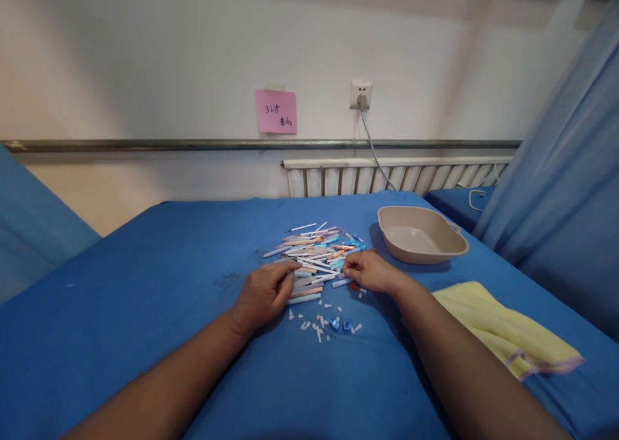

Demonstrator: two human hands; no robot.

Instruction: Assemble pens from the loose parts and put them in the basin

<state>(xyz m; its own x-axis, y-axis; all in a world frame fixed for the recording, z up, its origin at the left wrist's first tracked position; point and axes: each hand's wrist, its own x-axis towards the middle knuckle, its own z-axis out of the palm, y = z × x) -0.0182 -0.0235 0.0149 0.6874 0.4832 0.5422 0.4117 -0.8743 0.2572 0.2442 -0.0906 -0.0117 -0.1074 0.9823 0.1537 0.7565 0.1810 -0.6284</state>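
A loose heap of pen parts lies on the blue cloth, with pale barrels and thin white sticks like refills crossing each other. My left hand rests at the heap's left edge, thumb and forefinger drawn together by the ends of some sticks. On the other side, my right hand has its fingertips pinched over the heap, close to a light blue barrel. What either pinch holds is too small to make out. Nearer to me lie several small white tips and blue pieces.
A beige plastic basin stands right of the heap at the back. In front of it lies a folded yellow cloth. Behind the blue-covered table are a radiator and a wall; blue curtains hang at both sides.
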